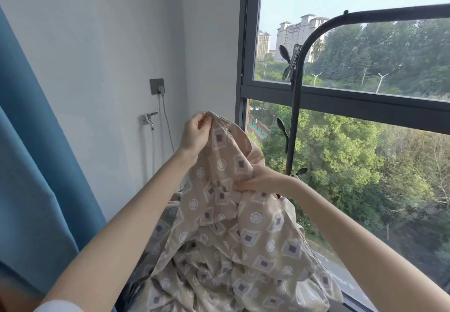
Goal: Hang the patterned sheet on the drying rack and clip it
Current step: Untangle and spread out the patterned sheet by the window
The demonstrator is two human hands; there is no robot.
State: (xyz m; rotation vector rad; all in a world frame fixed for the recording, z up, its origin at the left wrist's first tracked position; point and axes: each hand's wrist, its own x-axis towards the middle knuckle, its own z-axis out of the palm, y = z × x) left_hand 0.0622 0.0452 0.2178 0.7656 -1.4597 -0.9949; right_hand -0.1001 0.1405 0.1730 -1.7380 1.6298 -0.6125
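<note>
While left grip point(194, 134) pinches above right grip point(258, 180), the sheet point(246, 243) drapes below.

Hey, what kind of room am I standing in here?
Likely a laundry balcony or utility corner in a high-rise flat: a drying rack with a clip beside a big window, a wall tap, and treetops below outside.
</note>
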